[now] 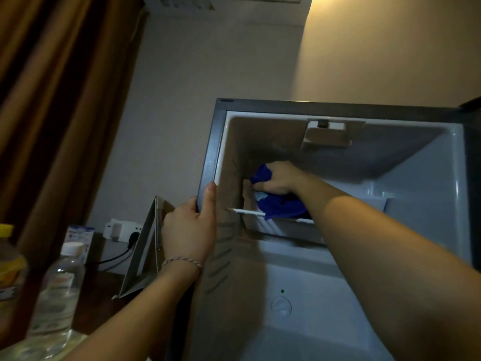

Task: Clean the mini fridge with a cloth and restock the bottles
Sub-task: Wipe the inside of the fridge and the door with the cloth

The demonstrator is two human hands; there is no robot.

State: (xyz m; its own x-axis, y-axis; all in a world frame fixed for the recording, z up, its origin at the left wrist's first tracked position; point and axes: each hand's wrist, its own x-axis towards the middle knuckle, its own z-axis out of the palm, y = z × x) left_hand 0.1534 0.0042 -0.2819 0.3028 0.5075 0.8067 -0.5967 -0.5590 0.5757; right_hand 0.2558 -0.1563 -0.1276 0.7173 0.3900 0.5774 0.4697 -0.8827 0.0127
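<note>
Nearest me, a clear water bottle with a white cap stands on the worktop, a yellow-capped bottle beside it at the left edge. Further in, the left hand is curled around the mini fridge by its dark front edge (thumb on the inner side). Deepest, the right hand bunches a blue cloth against the small upper compartment's back corner.
</note>
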